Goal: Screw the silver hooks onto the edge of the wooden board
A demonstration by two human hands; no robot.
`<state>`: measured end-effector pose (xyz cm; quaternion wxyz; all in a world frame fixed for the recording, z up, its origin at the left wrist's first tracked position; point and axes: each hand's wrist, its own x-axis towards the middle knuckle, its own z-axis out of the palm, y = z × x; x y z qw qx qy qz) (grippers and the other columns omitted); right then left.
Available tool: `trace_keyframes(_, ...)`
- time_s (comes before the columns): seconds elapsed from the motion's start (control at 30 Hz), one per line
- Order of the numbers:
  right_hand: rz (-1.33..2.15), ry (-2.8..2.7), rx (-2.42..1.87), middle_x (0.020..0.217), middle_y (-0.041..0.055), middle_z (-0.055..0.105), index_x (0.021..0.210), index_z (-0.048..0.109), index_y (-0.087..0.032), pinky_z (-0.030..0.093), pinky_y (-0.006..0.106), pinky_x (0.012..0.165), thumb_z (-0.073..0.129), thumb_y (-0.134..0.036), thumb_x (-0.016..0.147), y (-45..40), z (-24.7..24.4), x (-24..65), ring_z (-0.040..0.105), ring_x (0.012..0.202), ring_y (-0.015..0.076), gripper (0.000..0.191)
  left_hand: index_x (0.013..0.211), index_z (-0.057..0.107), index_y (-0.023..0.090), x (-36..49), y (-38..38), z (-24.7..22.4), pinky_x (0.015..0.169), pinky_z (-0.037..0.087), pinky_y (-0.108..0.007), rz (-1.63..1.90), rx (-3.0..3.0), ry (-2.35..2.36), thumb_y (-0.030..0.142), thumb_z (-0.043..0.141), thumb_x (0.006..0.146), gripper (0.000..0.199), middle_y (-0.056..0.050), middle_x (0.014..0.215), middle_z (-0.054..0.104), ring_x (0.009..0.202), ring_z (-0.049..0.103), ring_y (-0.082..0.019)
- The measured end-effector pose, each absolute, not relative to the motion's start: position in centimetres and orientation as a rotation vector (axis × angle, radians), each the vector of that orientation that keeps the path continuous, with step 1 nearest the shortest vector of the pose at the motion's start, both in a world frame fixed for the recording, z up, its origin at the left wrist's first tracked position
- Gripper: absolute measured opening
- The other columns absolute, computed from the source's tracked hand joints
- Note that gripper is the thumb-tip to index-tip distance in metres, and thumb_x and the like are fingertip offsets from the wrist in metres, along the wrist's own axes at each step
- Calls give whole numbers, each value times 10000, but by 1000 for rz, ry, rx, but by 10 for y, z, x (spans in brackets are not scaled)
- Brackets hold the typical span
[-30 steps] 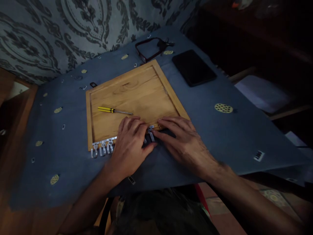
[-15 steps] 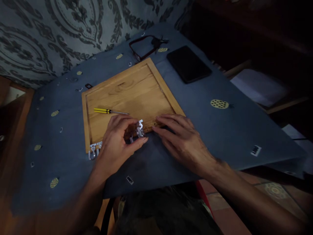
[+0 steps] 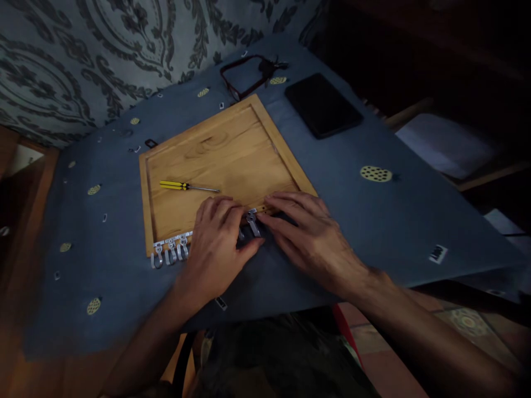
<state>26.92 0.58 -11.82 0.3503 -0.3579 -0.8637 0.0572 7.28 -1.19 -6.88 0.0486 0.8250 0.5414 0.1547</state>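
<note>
A shallow wooden tray-like board (image 3: 215,143) with a raised rim lies tilted on the table. Metal coat hooks (image 3: 171,251) hang over its near edge at the left, on a metal strip. Another metal hook (image 3: 251,221) shows between my hands at the same edge; my left hand covers the stretch between, so I cannot tell whether it is one strip. My left hand (image 3: 219,240) curls around the hooks, thumb in front and fingers over the board. My right hand (image 3: 309,229) grips the board's near edge by small holes, fingertips close to that hook.
On the board lies a yellow and black screwdriver (image 3: 188,187). Behind it are glasses (image 3: 244,77), and at the right a black tablet (image 3: 323,105). A blue patterned tablecloth (image 3: 373,221) covers the table. Papers (image 3: 442,146) lie in an open drawer at the right.
My left hand has moved right and turned the tilted hook down flatter against the board's edge, nearer my right hand. More hooks show at the left. The right hand stays about where it was.
</note>
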Motion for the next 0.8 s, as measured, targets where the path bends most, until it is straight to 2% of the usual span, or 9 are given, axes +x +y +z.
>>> trace_keyframes(0.57, 133, -2276, -916, 1261, 176, 683, 1141, 716, -162, 540, 532, 970, 498, -127, 974, 6, -119, 267, 596, 1217, 323, 277, 1106, 634, 116, 74, -12, -70, 1021, 491, -511, 456, 2541, 1656, 332, 795, 814, 398, -111, 1111, 661, 1106, 569, -304)
trace_keyframes(0.8, 149, -2278, -938, 1279, 154, 677, 1154, 716, -198, 523, 525, 998, 501, -129, 971, 5, -122, 268, 585, 1241, 309, 291, 1103, 642, 122, 74, -13, -70, 1023, 489, -501, 465, 2525, 1658, 330, 795, 816, 385, -104, 1119, 666, 1106, 566, -294)
